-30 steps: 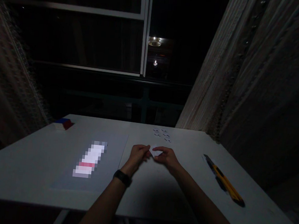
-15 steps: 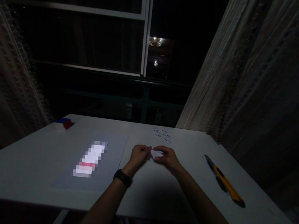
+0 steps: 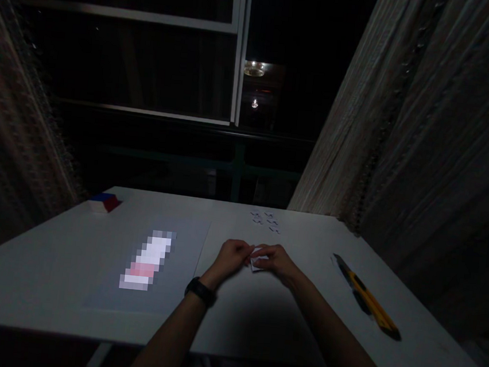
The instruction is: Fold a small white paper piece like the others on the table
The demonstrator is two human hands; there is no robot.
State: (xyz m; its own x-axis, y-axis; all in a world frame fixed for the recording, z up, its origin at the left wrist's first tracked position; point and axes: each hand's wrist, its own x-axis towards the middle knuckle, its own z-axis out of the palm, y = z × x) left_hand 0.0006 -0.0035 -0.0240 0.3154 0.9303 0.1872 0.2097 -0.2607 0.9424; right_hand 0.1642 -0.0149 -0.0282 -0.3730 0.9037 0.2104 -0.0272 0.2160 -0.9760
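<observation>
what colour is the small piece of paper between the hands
The small, thin paper piece looks white in the dim light, seen in the head view.

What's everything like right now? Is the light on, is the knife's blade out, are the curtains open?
Right hand: pinching
White paper: held, looks folded
Left hand: curled at the paper's edge; hold unclear
Wristband: worn
Little pieces: lying clustered
Yellow knife: lying down, blade seems out
Big sheet: flat
Bright patch: too pixelated to tell
Light: on
Curtains: parted
</observation>
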